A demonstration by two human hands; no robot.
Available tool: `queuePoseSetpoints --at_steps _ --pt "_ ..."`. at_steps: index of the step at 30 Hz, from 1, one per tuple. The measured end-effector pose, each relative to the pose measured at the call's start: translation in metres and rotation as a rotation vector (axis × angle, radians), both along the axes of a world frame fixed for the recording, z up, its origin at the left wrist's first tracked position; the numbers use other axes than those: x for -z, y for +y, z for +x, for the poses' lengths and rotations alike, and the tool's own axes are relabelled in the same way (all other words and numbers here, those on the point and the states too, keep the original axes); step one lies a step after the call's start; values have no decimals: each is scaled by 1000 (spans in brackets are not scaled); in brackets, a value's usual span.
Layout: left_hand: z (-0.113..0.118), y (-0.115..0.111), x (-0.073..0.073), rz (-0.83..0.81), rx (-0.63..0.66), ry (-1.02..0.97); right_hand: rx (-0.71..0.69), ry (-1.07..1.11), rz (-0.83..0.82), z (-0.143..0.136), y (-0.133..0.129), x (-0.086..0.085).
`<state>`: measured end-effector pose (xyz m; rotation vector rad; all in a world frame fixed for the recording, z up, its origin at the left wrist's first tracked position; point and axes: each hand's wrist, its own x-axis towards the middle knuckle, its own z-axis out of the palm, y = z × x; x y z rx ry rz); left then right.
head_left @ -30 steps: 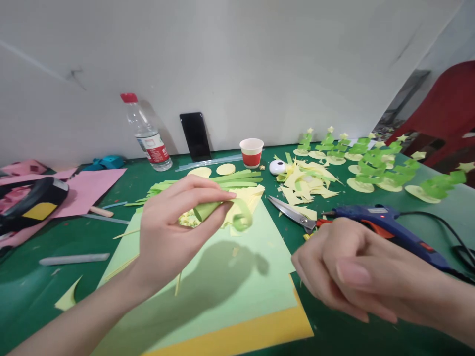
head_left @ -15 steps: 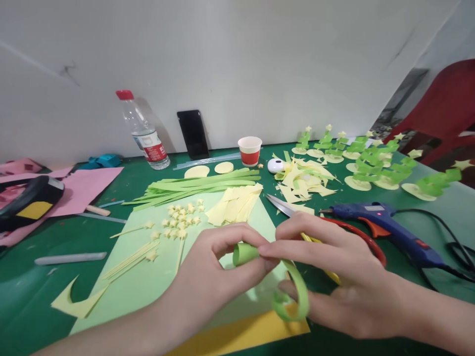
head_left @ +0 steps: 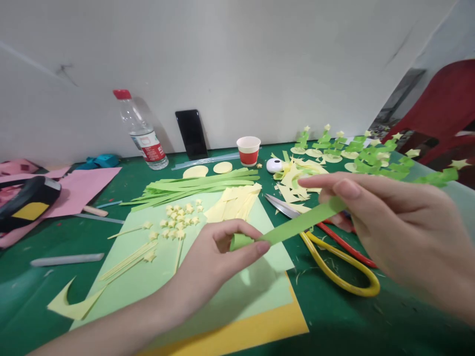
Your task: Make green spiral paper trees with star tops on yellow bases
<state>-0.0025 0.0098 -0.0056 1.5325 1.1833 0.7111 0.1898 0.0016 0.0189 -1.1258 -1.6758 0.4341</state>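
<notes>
Head view: the green strip (head_left: 300,225) is now pulled out straight, its loose curl gone, so you've got a flat length showing. Your left hand (head_left: 218,257) has fingers closed beside its rolled end; your right hand (head_left: 404,217) pinches the far part. It's above the pale green sheet's (head_left: 260,296) right edge.

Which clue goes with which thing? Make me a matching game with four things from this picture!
1. Green strip
2. Phone
3. Paper cup
4. Scissors

A. White rim, red side
B. Silver blades, yellow handle
C. Between the left hand and right hand
D. Leaning on the wall

Pairs: 1-C, 2-D, 3-A, 4-B
</notes>
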Motion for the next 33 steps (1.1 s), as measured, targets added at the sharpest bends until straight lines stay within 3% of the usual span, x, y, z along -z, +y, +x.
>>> queuePoseSetpoints --at_steps 5,12,16,21,23,26,33 --pt "-1 0 1 -46 3 -36 140 9 22 9 6 -1" --pt "1 3 -2 -63 -22 -79 199 -19 101 12 11 -6" --pt "1 3 -4 -73 -3 -147 114 -13 70 16 16 -6" --pt "0 0 -3 -50 -20 -144 -269 -220 55 3 12 8" --pt "1 0 -2 -46 -5 -143 -361 -262 57 -6 8 15" --pt "3 0 1 -70 34 -196 -378 -237 25 -14 4 20" --pt "1 1 6 -83 128 -251 -257 -157 -70 -13 4 20"
